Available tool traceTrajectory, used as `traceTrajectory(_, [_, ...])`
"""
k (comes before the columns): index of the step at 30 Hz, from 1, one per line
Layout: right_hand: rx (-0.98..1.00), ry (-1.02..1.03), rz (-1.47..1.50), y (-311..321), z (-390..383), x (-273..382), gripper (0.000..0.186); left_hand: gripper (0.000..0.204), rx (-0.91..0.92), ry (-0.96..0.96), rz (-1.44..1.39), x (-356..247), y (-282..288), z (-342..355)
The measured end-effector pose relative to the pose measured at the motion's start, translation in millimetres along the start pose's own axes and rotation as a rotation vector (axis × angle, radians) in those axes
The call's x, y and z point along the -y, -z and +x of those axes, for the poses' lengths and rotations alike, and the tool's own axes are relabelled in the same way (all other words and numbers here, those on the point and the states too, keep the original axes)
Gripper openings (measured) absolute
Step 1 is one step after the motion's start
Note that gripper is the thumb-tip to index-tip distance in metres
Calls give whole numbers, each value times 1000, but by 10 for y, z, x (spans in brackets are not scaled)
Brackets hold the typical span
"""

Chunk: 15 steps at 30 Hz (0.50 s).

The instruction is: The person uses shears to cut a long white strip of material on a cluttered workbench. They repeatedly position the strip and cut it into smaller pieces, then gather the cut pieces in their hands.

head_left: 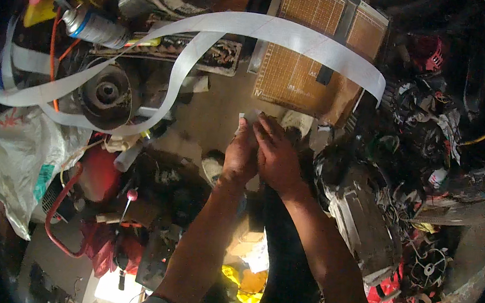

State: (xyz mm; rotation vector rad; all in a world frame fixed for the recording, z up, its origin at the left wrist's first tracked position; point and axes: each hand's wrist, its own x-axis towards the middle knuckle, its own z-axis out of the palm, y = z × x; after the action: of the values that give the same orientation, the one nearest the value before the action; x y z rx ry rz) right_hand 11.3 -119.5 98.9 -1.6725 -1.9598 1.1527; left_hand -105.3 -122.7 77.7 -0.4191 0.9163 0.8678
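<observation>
Close together at the middle of the view are my left hand [241, 156] and my right hand [277, 158]. Both are closed, with the fingers pressed toward one another. A small pale, whitish bit [252, 116] shows at the fingertips between them; its kind is too small to make out. Beyond my fingers lies a brown gridded board [306, 70] with a dark rectangular piece [324, 74] on it. A long white ribbon-like strip [289, 32] arches over the board and loops away to the left.
At the left are a spray can [97, 26], a round metal drum [107, 89] and a white plastic sack [14, 153]. Tangled wires and scrap [426, 122] heap up at the right. A shoe [212, 166] shows below my left hand, another [298, 122] beyond my right.
</observation>
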Motion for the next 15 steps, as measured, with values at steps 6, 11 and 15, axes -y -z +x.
traceTrajectory(6, [141,-87,-45,687,-617,1174,43,51,-166,71,-71,95,-265,-1530])
traceTrajectory(11, [87,-280,351,1183,-1281,2338,57,50,-104,-241,1203,81,-261,-3148])
traceTrajectory(15, [194,-278,618,1549,-1853,3428,43,46,-100,-27,253,31,-574,-4347])
